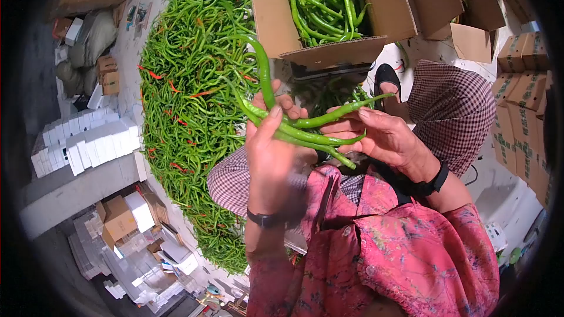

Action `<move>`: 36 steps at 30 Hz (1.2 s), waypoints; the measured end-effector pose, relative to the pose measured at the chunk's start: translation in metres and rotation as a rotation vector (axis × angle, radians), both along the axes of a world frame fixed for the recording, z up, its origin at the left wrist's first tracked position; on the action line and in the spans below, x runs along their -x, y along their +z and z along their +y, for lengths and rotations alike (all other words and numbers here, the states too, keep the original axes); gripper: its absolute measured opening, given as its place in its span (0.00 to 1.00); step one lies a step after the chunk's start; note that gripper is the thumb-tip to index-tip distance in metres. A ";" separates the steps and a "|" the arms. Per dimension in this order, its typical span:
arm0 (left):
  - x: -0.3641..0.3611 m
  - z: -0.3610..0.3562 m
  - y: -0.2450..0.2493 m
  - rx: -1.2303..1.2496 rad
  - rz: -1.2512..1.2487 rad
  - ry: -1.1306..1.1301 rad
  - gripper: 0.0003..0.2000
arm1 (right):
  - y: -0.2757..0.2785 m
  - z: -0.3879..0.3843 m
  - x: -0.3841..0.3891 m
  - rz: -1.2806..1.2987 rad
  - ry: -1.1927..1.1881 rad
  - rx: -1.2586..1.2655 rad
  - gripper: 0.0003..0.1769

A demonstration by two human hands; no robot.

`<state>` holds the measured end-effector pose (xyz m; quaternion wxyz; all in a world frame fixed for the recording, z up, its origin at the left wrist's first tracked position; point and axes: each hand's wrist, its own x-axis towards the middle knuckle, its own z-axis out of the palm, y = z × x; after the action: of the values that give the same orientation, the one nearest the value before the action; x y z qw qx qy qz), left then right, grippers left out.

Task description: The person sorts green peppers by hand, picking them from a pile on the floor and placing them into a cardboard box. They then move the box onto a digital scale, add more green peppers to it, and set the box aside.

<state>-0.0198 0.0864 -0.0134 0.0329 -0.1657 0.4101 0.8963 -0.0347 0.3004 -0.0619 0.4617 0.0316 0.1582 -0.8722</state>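
Several long green chili peppers (pixel 311 136) lie across both hands in front of my body. My left hand (pixel 270 135) is closed round them, its thumb pressed on top, and one curved pepper (pixel 262 67) sticks up from it. The back of this hand is blurred. My right hand (pixel 385 132) has its fingers on the other ends of the peppers, with the thumb near a pepper that points right. Beyond my hands an open cardboard box (pixel 335 53) holds more green peppers (pixel 326 6).
A large heap of green peppers with some red ones (pixel 194 100) spreads on the floor at the left. Another open box (pixel 476 41) stands at upper right, near stacked cartons (pixel 520 105). White boxes (pixel 88 141) and cardboard (pixel 120 220) lie far left.
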 end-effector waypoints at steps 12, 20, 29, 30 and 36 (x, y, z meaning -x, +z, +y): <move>0.010 0.005 0.008 0.175 -0.014 0.048 0.22 | 0.004 0.011 0.001 0.212 -0.016 -0.603 0.11; 0.033 0.009 0.024 0.169 -0.078 0.070 0.20 | 0.013 0.013 0.002 0.264 -0.041 -0.516 0.07; 0.120 -0.012 0.070 0.269 0.038 0.031 0.19 | 0.003 0.023 0.014 0.020 -0.182 -0.449 0.16; 0.134 -0.012 0.073 0.265 0.069 0.026 0.19 | 0.002 0.020 0.014 0.000 -0.183 -0.441 0.13; 0.204 0.000 0.039 0.610 -0.022 -0.227 0.28 | -0.004 0.015 0.018 -0.041 -0.113 -0.578 0.11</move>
<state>-0.2236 0.0864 0.0253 0.0858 -0.1309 0.6751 0.7210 -0.0529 0.3156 -0.0659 0.3875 0.1880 0.3889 -0.8144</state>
